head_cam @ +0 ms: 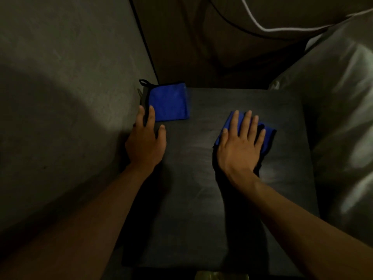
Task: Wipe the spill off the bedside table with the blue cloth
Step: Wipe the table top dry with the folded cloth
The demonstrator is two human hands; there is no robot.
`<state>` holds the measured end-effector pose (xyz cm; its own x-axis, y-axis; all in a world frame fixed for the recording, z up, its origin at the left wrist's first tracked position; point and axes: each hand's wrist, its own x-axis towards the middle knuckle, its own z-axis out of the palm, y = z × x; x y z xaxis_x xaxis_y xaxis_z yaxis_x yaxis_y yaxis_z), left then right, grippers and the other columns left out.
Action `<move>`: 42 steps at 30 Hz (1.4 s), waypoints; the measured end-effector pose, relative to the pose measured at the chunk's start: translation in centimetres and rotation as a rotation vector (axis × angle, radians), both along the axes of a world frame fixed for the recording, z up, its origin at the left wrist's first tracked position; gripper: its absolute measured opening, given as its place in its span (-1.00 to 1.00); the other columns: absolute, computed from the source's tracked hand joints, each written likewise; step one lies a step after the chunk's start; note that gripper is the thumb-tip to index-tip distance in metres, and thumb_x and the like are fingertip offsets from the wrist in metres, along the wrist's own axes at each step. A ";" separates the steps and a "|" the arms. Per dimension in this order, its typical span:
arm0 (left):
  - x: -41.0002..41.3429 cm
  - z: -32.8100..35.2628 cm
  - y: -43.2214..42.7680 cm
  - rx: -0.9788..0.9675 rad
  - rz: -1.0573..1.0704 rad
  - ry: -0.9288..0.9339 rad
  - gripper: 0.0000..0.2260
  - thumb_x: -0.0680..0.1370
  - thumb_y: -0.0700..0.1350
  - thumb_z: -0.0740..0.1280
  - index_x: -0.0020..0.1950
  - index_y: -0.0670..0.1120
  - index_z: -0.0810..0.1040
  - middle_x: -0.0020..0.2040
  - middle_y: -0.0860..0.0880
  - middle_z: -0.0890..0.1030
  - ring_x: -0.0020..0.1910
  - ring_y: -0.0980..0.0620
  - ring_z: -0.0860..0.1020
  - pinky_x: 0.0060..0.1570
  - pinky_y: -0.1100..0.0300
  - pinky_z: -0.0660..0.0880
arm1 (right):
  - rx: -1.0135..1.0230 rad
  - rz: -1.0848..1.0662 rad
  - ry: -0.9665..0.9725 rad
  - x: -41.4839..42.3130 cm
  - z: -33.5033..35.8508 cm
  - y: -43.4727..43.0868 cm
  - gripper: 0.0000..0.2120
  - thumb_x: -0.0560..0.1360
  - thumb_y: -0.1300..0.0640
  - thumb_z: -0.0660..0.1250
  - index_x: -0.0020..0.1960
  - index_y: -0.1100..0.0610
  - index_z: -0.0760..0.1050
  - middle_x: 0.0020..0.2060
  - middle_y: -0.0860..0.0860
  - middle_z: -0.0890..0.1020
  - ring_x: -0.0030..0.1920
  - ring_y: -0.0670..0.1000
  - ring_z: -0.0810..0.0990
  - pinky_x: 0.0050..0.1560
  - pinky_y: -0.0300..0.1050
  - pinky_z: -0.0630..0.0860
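Observation:
The dark bedside table (201,209) fills the middle of the head view. My right hand (240,142) lies flat, fingers spread, pressing a crumpled blue cloth (266,136) onto the table's right half. A faint pale smear (197,146) shows on the surface left of that cloth. A second blue cloth (169,102), folded flat with a black loop at its corner, lies at the table's far left corner. My left hand (146,138) rests on the table's left edge, fingertips touching the near-left corner of this folded cloth.
A grey wall (60,87) runs close along the table's left side. A bed with pale, shiny bedding (343,118) borders the right side. A white cable (262,27) and a dark cable hang behind the table. Something yellowish (220,276) shows below the front edge.

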<state>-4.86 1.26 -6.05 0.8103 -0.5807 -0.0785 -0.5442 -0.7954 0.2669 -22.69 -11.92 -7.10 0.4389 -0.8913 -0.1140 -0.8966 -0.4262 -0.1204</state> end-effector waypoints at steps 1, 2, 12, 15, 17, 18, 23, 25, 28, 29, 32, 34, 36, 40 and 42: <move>0.1 0.1 0.0 0.000 0.007 0.006 -0.45 0.62 0.14 0.04 0.58 0.11 -0.07 0.60 -0.06 -0.01 0.34 -0.15 0.41 0.07 -0.05 0.52 | 0.005 0.027 -0.003 0.4 0.1 0.5 -0.42 0.70 -0.11 -0.19 0.65 0.03 -0.23 0.64 0.14 -0.14 0.62 0.15 -0.21 0.56 0.16 -0.31; 0.1 0.1 -0.1 0.000 0.009 0.008 -0.46 0.63 0.12 0.03 0.58 0.11 -0.06 0.60 -0.06 -0.01 0.31 -0.14 0.43 0.03 -0.02 0.52 | 0.009 0.056 -0.006 0.7 0.1 0.9 -0.42 0.70 -0.11 -0.19 0.65 0.04 -0.24 0.64 0.14 -0.15 0.62 0.15 -0.23 0.54 0.14 -0.33; 0.1 0.6 -0.3 0.052 0.016 -0.010 -0.50 0.65 0.09 -0.02 0.58 0.10 -0.04 0.60 -0.07 0.02 0.28 -0.15 0.45 -0.01 0.05 0.44 | 0.021 0.178 -0.019 3.0 0.1 4.8 -0.41 0.70 -0.13 -0.21 0.65 0.04 -0.27 0.63 0.13 -0.19 0.62 0.13 -0.27 0.56 0.14 -0.33; 0.2 0.6 -0.1 0.048 -0.008 -0.019 -0.49 0.64 0.09 -0.02 0.58 0.08 -0.02 0.59 -0.08 0.03 0.29 -0.16 0.45 0.03 0.01 0.46 | 0.036 0.191 -0.039 3.8 0.2 6.0 -0.41 0.70 -0.13 -0.21 0.65 0.06 -0.26 0.63 0.14 -0.19 0.62 0.14 -0.26 0.58 0.16 -0.30; 0.4 0.6 -0.1 0.047 -0.012 -0.011 -0.49 0.64 0.10 -0.03 0.58 0.08 -0.02 0.59 -0.09 0.03 0.29 -0.17 0.45 0.08 -0.02 0.46 | 0.044 0.206 -0.056 4.4 0.4 6.8 -0.41 0.70 -0.12 -0.21 0.65 0.07 -0.26 0.63 0.15 -0.19 0.62 0.15 -0.26 0.58 0.17 -0.27; 0.4 0.7 -0.1 0.050 -0.008 -0.005 -0.49 0.64 0.10 -0.03 0.58 0.08 -0.02 0.59 -0.09 0.03 0.30 -0.17 0.44 0.09 -0.02 0.46 | 0.051 0.216 -0.062 4.7 0.4 7.1 -0.41 0.70 -0.12 -0.21 0.65 0.07 -0.26 0.63 0.15 -0.19 0.62 0.15 -0.27 0.58 0.18 -0.28; 0.5 1.0 -0.1 0.043 -0.012 0.002 -0.50 0.64 0.09 -0.03 0.58 0.07 0.00 0.59 -0.11 0.06 0.27 -0.15 0.47 0.00 0.05 0.46 | 0.058 0.238 -0.092 6.0 0.2 8.6 -0.41 0.70 -0.12 -0.20 0.65 0.07 -0.25 0.63 0.17 -0.19 0.62 0.16 -0.26 0.58 0.19 -0.27; 0.6 1.1 -0.1 0.035 -0.010 0.012 -0.51 0.64 0.10 -0.02 0.57 0.07 0.02 0.58 -0.12 0.08 0.28 -0.15 0.46 0.03 0.03 0.47 | 0.060 0.232 -0.101 6.3 0.1 9.0 -0.41 0.70 -0.11 -0.20 0.65 0.07 -0.24 0.63 0.16 -0.19 0.62 0.15 -0.26 0.58 0.18 -0.24; 0.7 1.4 -0.2 -0.008 -0.007 0.034 -0.52 0.64 0.10 0.00 0.56 0.05 0.10 0.57 -0.13 0.11 0.35 -0.16 0.41 0.16 -0.02 0.43 | 0.078 0.247 -0.102 6.8 0.1 9.6 -0.41 0.69 -0.11 -0.22 0.65 0.07 -0.26 0.63 0.16 -0.21 0.62 0.15 -0.27 0.58 0.19 -0.22; 0.8 1.5 -0.2 -0.024 -0.008 0.040 -0.52 0.64 0.09 0.00 0.56 0.04 0.13 0.57 -0.13 0.12 0.36 -0.16 0.40 0.18 -0.01 0.42 | 0.085 0.254 -0.107 7.0 0.1 9.8 -0.41 0.69 -0.11 -0.22 0.65 0.06 -0.25 0.63 0.16 -0.22 0.62 0.15 -0.28 0.58 0.19 -0.22; 1.1 1.5 -0.2 -0.032 -0.005 0.047 -0.53 0.64 0.09 0.00 0.55 0.04 0.16 0.56 -0.13 0.14 0.36 -0.14 0.41 0.18 -0.01 0.42 | 0.120 0.295 -0.100 7.7 0.4 10.9 -0.37 0.70 -0.12 -0.12 0.65 0.07 -0.28 0.62 0.18 -0.25 0.60 0.16 -0.32 0.58 0.19 -0.26; 1.1 1.5 -0.3 -0.019 -0.006 0.038 -0.54 0.64 0.09 -0.01 0.55 0.05 0.17 0.56 -0.12 0.15 0.33 -0.13 0.43 0.15 -0.01 0.43 | 0.160 0.344 -0.081 8.1 0.5 11.7 -0.25 0.65 -0.12 0.02 0.63 0.09 -0.33 0.61 0.20 -0.30 0.59 0.19 -0.37 0.57 0.21 -0.29; 1.4 1.5 -0.4 -0.008 -0.002 0.040 -0.55 0.64 0.08 -0.01 0.54 0.04 0.20 0.55 -0.12 0.16 0.30 -0.12 0.45 0.13 -0.01 0.45 | 0.175 0.374 -0.115 8.6 0.6 12.5 -0.16 0.59 -0.12 0.16 0.64 0.08 -0.30 0.61 0.20 -0.27 0.59 0.20 -0.35 0.57 0.20 -0.29; 2.3 1.1 -0.2 -0.021 -0.042 0.016 -0.54 0.62 0.08 -0.02 0.46 -0.02 0.36 0.51 -0.12 0.25 0.31 -0.07 0.45 0.10 0.04 0.48 | 0.157 0.463 -0.165 9.4 0.4 13.4 -0.12 0.55 -0.10 0.25 0.62 0.09 -0.23 0.64 0.17 -0.14 0.61 0.19 -0.27 0.58 0.20 -0.24; 2.4 1.1 -0.2 -0.011 -0.068 0.009 -0.46 0.57 0.13 -0.10 0.42 -0.04 0.40 0.50 -0.12 0.27 0.34 -0.06 0.43 0.09 0.05 0.47 | 0.153 0.535 -0.167 9.5 0.4 13.4 -0.16 0.55 -0.12 0.28 0.65 0.09 -0.09 0.64 0.16 -0.09 0.62 0.19 -0.25 0.59 0.19 -0.22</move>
